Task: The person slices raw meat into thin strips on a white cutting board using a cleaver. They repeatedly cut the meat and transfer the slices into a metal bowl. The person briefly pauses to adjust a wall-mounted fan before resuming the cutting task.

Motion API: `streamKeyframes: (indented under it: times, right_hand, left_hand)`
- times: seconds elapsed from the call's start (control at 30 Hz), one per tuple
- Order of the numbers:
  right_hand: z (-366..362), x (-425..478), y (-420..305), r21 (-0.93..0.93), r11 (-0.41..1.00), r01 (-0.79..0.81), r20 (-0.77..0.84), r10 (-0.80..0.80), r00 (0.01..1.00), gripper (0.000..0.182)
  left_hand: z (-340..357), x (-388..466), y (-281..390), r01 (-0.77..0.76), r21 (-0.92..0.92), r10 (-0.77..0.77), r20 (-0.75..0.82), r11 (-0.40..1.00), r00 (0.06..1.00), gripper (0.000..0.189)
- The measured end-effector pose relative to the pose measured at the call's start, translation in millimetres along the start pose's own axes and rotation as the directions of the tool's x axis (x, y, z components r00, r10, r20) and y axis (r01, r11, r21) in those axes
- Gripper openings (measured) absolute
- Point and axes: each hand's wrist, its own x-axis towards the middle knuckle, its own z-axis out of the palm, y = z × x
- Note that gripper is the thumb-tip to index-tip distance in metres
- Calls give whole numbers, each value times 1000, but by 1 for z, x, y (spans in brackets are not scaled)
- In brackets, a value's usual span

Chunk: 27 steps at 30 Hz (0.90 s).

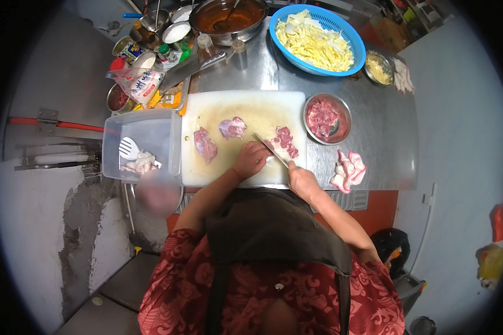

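Observation:
My right hand grips a knife by its handle; the blade slants up and left across a white cutting board. Close against the blade's left side, my left hand is curled low over the board, and what lies under its fingers is hidden. Cut pieces of raw meat lie just right of the blade. Two larger pieces, one near the board's middle and one farther left, rest apart from my hands. More cut meat fills part of a steel bowl right of the board.
A clear plastic bin with a slotted white spatula borders the board's left. A cleaver and seasonings lie behind. Farther back are a sauce bowl and a blue basket of shredded cabbage. A crumpled cloth sits at right.

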Motion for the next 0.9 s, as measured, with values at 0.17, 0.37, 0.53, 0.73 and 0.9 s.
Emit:
streamKeyframes:
  times: [0.17,0.37,0.53,0.73,0.9]
  right_hand:
    - [20,61,-2,-123,992,23,-88,-34,996,20]
    - [-1,33,-2,-39,999,-26,26,27,999,24]
    - [3,12,4,-15,991,-131,96,132,987,25]
    - [20,74,-7,-65,998,-8,-87,2,996,18]
    - [7,53,14,100,995,-1,-118,13,993,22]
  left_hand:
    - [-2,4,0,19,5,-18,-90,1000,996,17]
    - [2,5,-7,15,-57,-26,-201,998,979,24]
    - [-10,16,8,-60,-89,48,-133,994,990,33]
    - [-7,10,13,5,-140,-16,-71,990,997,25]
    - [-12,2,12,7,-112,-17,-87,994,996,20]
